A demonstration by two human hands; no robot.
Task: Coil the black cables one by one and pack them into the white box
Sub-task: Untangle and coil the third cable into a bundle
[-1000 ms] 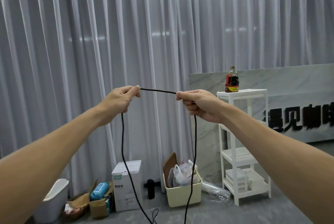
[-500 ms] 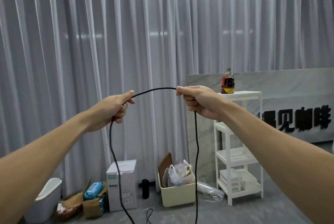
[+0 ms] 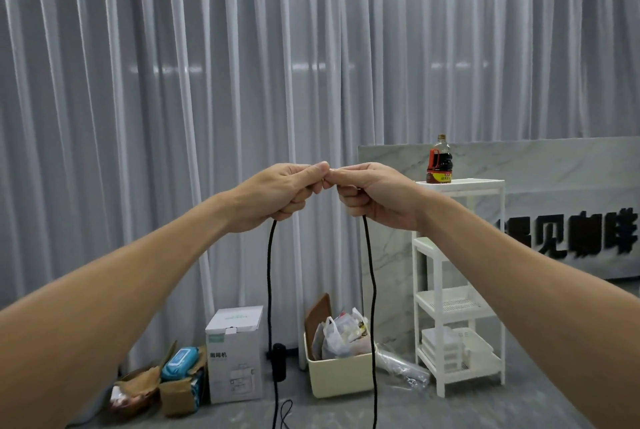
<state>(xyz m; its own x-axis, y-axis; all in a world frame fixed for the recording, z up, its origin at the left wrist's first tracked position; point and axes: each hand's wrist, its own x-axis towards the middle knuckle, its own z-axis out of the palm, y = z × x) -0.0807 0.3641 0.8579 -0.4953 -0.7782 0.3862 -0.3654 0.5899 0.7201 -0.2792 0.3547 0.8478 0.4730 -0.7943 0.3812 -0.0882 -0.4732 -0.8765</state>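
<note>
Both arms reach out in front of me at chest height. My left hand [image 3: 280, 191] and my right hand [image 3: 372, 195] meet thumb to thumb, each gripping the black cable [image 3: 269, 290]. Two strands of it hang straight down from the fists, one under each hand, and run off the bottom of the frame. A loose loop of the cable lies on the floor near the bottom centre. A white carton [image 3: 234, 356] with green print stands on the floor behind the left strand.
A grey curtain fills the background. On the floor stand a cream bin [image 3: 337, 376] stuffed with bags, brown cartons with a blue pack [image 3: 180, 361], and a small black cylinder [image 3: 278, 361]. A white shelf rack [image 3: 460, 290] at right carries a dark sauce bottle [image 3: 439, 160].
My left hand has moved right until it touches my right hand, closing the gap. The stretch of cable that arched between them has gone into the hands, and both strands hang closer together.
</note>
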